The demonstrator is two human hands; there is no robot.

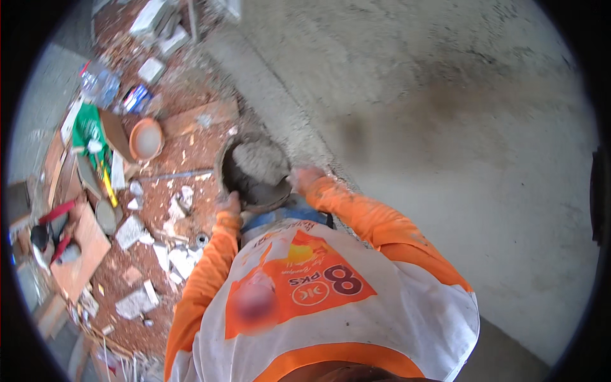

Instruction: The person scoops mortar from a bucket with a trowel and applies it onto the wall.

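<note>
A round, dark bucket (221,167) is in front of my body, just beyond my waist. Inside it lies a heap of wet grey mortar (259,160), piled higher toward the far right side. My left hand (229,202) grips the near left rim, its fingers partly hidden by the bucket's edge. On the right side, my right hand (307,178) closes round the rim. Both my arms are in orange sleeves, reaching forward to either side of the bucket.
A bare cement wall (471,159) fills the right. On the reddish dirt floor at left lie broken block pieces (132,232), an orange bowl (146,139), a clear plastic bottle (100,84), a green bag (88,130) and a wooden board (81,251). A metal rod (178,175) reaches toward the bucket.
</note>
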